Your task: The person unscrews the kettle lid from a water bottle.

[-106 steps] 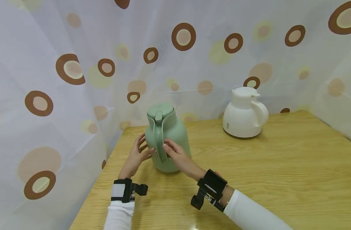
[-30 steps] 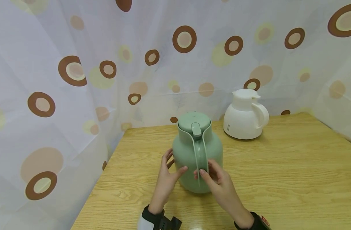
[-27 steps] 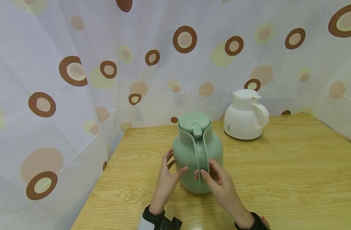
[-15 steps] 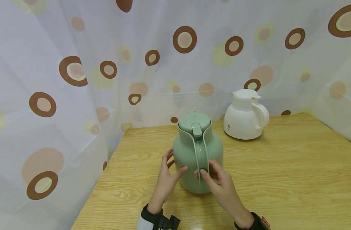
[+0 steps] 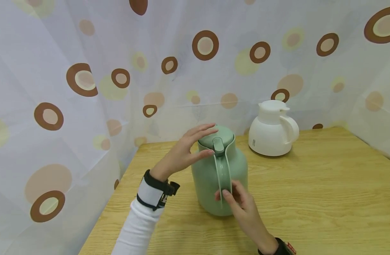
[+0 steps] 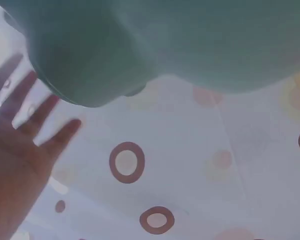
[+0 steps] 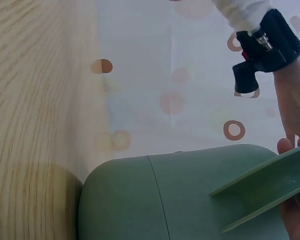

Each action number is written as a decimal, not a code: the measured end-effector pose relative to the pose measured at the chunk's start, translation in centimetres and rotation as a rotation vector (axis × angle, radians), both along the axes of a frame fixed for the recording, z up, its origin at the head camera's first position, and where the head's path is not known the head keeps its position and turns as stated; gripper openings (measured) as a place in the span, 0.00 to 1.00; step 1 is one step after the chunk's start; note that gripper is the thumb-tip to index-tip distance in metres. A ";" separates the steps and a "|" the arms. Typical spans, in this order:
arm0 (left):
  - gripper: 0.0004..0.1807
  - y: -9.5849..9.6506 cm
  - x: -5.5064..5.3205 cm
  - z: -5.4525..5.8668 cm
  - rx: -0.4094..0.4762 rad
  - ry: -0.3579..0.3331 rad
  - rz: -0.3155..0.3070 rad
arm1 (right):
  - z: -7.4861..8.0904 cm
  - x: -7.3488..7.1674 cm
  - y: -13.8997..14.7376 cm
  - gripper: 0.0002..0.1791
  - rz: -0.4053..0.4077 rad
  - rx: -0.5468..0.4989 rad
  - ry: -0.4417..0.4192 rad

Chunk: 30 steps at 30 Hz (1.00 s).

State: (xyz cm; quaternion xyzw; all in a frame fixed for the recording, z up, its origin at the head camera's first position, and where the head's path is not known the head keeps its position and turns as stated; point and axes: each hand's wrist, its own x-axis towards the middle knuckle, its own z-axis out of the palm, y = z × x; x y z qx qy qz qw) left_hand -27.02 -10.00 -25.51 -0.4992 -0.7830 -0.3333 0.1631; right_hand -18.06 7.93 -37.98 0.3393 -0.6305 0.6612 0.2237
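Observation:
A pale green vacuum jug point(image 5: 207, 187) stands upright on the wooden table, its handle point(image 5: 224, 173) facing me. My right hand point(image 5: 246, 212) grips the lower part of that handle, thumb on the near side and fingertips showing through on the left. My left hand point(image 5: 185, 150) is raised at the jug's top, fingers straight and reaching over the green lid point(image 5: 225, 132), thumb near the thumb lever point(image 5: 218, 145). In the left wrist view the left hand's fingers point(image 6: 37, 112) are spread beside the jug's neck point(image 6: 90, 75). The right wrist view shows the jug's base point(image 7: 115, 200) sideways.
A white vacuum jug point(image 5: 268, 136) stands at the back of the table point(image 5: 310, 198), its handle pointing right. Behind and to the left hangs a pale curtain point(image 5: 182, 21) with brown and yellow circles.
Earlier the green jug moved right and nearer to me, with both hands at it. Since then my left hand has left the jug's side and risen to the lid; my right hand stays on the handle.

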 end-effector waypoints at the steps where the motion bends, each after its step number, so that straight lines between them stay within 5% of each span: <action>1: 0.29 0.1 -0.4 0.4 -0.037 -0.002 -0.033 | -0.1 -0.1 -0.1 0.15 -0.002 -0.008 0.012; 8: 0.27 0.5 -1.9 0.9 -0.072 -0.134 -0.108 | -0.8 -0.4 -0.8 0.16 -0.036 -0.016 0.100; 13: 0.28 0.7 -2.2 0.9 -0.067 -0.179 -0.072 | -0.9 -0.5 -1.0 0.16 -0.121 0.040 0.145; 22: 0.27 1.5 -2.5 1.3 -0.072 -0.129 -0.015 | -0.7 -0.3 -1.0 0.04 -0.309 0.187 0.216; 30: 0.28 1.7 -2.5 1.4 -0.080 -0.055 0.037 | -0.4 -0.2 -1.1 0.08 -0.275 0.183 0.159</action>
